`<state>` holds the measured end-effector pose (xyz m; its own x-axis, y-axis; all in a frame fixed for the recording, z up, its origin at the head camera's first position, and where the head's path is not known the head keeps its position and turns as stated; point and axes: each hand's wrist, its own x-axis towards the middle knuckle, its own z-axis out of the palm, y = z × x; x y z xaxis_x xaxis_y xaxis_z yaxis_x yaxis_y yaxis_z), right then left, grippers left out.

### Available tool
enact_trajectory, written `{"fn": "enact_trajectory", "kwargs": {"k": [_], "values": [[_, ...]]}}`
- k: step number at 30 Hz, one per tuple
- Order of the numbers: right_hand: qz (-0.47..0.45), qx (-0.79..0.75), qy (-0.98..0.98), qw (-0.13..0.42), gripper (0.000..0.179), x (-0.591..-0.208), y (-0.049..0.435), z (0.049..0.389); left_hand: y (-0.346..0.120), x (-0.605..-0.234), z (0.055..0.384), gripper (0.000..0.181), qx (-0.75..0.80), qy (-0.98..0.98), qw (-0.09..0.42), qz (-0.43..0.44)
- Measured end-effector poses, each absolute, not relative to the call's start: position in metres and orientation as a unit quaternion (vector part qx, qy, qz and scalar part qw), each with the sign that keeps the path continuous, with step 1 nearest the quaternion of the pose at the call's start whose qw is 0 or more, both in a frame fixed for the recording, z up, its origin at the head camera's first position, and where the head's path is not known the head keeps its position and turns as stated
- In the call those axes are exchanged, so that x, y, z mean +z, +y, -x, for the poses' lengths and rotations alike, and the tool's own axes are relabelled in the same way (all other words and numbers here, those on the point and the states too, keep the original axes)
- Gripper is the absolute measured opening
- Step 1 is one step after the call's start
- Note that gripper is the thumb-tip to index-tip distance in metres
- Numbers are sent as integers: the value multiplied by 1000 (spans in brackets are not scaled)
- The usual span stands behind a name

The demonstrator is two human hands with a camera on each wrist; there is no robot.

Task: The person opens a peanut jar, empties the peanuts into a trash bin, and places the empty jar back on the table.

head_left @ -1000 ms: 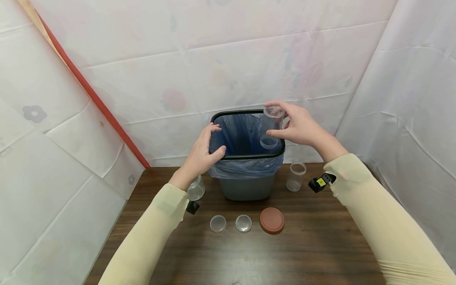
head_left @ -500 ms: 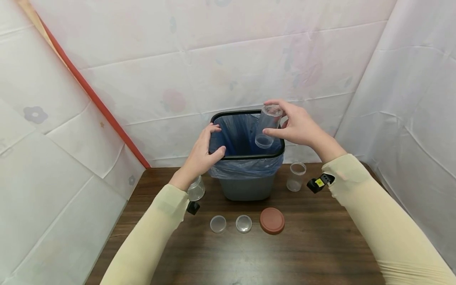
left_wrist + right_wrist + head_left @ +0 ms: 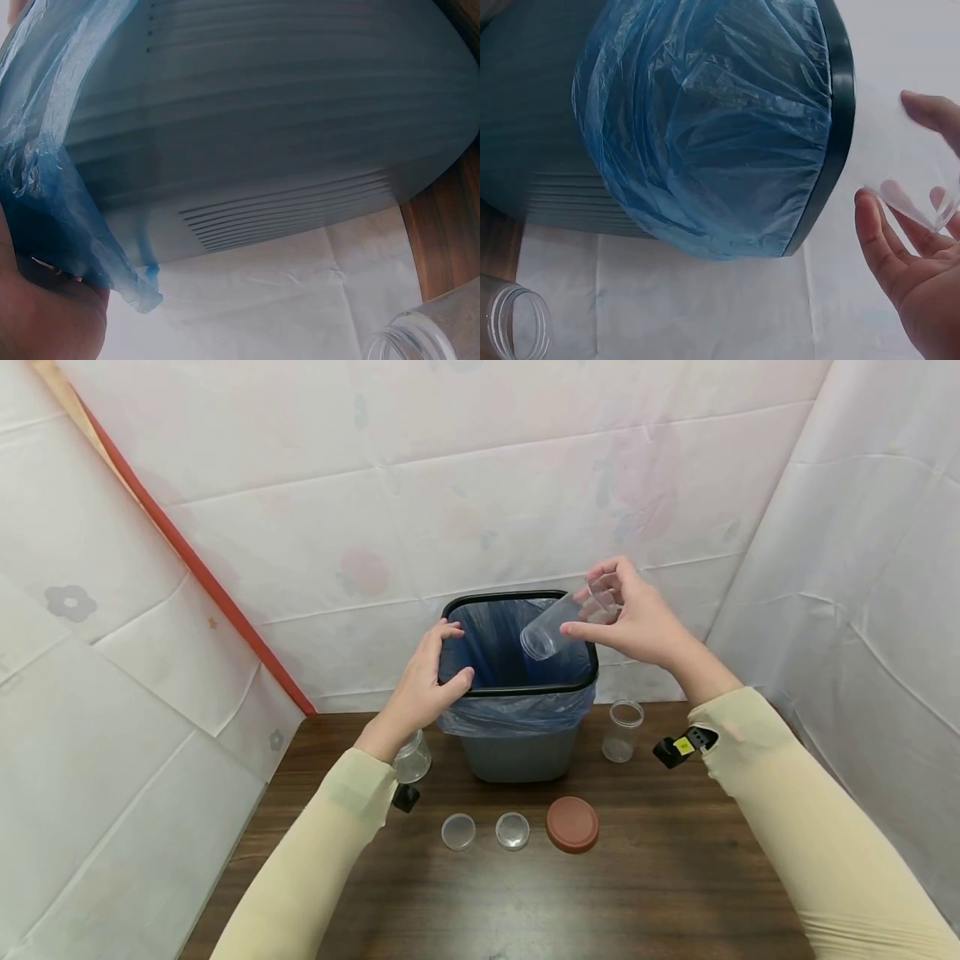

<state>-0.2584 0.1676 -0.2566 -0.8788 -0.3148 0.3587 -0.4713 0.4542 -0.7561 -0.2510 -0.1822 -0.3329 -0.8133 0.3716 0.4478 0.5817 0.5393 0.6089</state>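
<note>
A grey trash bin (image 3: 521,756) with a black rim (image 3: 525,691) and a blue plastic liner (image 3: 513,714) stands upright on the table. My left hand (image 3: 422,685) holds the bin's left side at the rim, thumb at the front. Over the bin's right side, my right hand (image 3: 637,620) holds a clear plastic jar (image 3: 551,628) between thumb and fingers. The jar is tilted, its ringed end pointing down and left over the bin opening. In the right wrist view, fingers (image 3: 877,240) show around the faint, see-through jar. I see nothing inside the jar.
A second clear jar (image 3: 621,735) stands right of the bin. Another jar (image 3: 414,760) sits left of it, partly behind my left wrist. In front lie two clear lids (image 3: 458,832) and a reddish-brown lid (image 3: 572,824). A white patterned cloth (image 3: 420,527) hangs behind.
The jar has gone from nearly upright to strongly tilted, its lower end swinging left over the bin. My right hand has turned with it. The left hand has stayed at the rim.
</note>
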Motion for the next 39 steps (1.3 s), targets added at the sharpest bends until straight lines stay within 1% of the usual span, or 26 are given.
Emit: {"fn": "enact_trajectory", "kwargs": {"k": [5,10,18,22,27,35,39], "values": [[-211,473,-850,97,69,-254,173,252,-182,-333,252,72,-394,-867,135,275],[-202,476,-848,119,63,-255,181,249,-183,-333,252,73,-392,-866,137,278],[-228,594,-761,126,54,-264,194,247,-184,-332,252,72,-390,-870,129,273],[-239,639,-718,139,55,-270,201,247,-185,-332,252,73,-387,-872,127,272],[-239,628,-723,163,56,-275,206,247,-186,-332,252,72,-390,-871,125,272],[-227,654,-708,143,55,-281,213,241,-188,-331,250,72,-384,-872,129,274],[-208,623,-736,163,58,-283,219,238,-190,-330,249,72,-384,-871,130,275]]}}
